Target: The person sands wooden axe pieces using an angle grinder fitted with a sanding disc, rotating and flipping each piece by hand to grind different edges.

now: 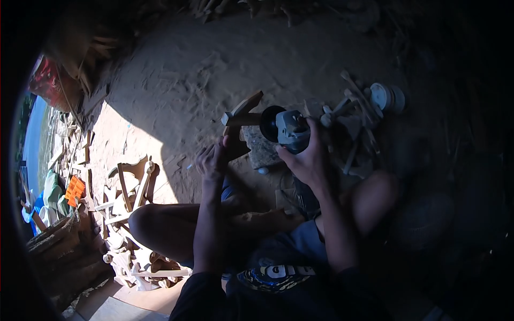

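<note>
My right hand (309,160) is wrapped round the body of an angle grinder (292,128). Its dark round disc (271,123) faces left, against or very near the end of a pale wooden piece (241,119). That piece has angled arms, one of them slanting up to the right. The lower part of the wood is in my left hand (212,160), whose fingers are closed on it. Shadow hides the exact grip and whether disc and wood touch. Just below the wood and grinder sits a rough stone block (262,150).
A heap of cut wooden pieces (142,267) lies in sunlight beside my knee at lower left. More wood offcuts (350,112) and a pale round container (381,97) are at right. An orange object (75,191) lies far left. Dusty ground (176,69) stretches ahead.
</note>
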A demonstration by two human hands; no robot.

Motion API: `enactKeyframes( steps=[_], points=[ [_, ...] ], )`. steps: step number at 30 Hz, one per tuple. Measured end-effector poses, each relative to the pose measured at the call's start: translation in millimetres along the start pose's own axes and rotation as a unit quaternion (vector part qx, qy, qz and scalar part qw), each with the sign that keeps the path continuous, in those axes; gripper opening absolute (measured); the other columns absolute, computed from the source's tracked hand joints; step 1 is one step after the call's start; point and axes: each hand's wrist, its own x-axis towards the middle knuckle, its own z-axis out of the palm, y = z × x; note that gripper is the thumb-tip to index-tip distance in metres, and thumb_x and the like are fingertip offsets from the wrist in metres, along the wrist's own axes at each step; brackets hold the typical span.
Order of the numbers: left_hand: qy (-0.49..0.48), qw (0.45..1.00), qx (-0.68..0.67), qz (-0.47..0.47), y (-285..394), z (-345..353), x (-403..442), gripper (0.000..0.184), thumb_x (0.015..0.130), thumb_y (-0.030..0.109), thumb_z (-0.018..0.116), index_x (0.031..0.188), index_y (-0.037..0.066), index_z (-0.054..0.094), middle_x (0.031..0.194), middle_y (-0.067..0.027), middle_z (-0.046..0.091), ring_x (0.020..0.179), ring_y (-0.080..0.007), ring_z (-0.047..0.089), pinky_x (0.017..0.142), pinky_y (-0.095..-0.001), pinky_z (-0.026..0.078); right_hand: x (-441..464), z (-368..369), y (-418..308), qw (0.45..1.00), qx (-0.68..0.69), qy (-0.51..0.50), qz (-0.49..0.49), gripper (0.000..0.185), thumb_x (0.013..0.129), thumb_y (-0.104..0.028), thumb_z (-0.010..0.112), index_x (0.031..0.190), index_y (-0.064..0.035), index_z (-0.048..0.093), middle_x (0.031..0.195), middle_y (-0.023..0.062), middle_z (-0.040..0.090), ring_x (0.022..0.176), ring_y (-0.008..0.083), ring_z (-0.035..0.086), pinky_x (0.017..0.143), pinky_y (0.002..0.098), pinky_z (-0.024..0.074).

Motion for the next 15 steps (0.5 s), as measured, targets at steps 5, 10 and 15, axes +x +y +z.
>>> enactKeyframes(
  steps=[5, 10, 15],
  points=[
    [0.005, 1.000, -0.002, -0.003, 0.0, 0.2, 0.1, 0.010, 0.094, 0.015, 0.072, 0.090, 0.007, 0.067, 0.059, -0.0028, 0.056, 0.047, -0.0177, 0.055, 0.045, -0.0324, 0.036, 0.2, -1.9, 5.2, 1.000, -0.010, 0.021, 0.003, 0.089, 0.073, -0.033, 0.081, 0.145, -0.0042, 0.036, 0.118, 0.0292, 0.066, 0.109, 0.0445, 0.065, 0.094, 0.0485, 0.0518],
    [0.007, 1.000, -0.007, 0.008, -1.8, 1.6, -0.2, 0.008, 0.094, 0.014, 0.071, 0.095, 0.006, 0.069, 0.061, -0.0038, 0.058, 0.047, -0.0189, 0.055, 0.045, -0.0324, 0.036, 3.0, -1.4, 13.9, 1.000, 0.001, 0.014, 0.012, 0.091, 0.074, -0.033, 0.081, 0.146, -0.0029, 0.036, 0.118, 0.0292, 0.066, 0.110, 0.0439, 0.066, 0.094, 0.0482, 0.0522],
    [0.007, 1.000, -0.004, -0.006, -5.5, 6.9, -6.3, 0.007, 0.093, 0.013, 0.072, 0.096, 0.006, 0.071, 0.060, -0.0046, 0.060, 0.046, -0.0196, 0.056, 0.046, -0.0328, 0.037, 4.5, -0.8, 20.7, 0.999, -0.020, 0.030, 0.029, 0.093, 0.073, -0.033, 0.081, 0.147, -0.0018, 0.035, 0.120, 0.0293, 0.065, 0.110, 0.0435, 0.066, 0.094, 0.0480, 0.0523]
  ],
)
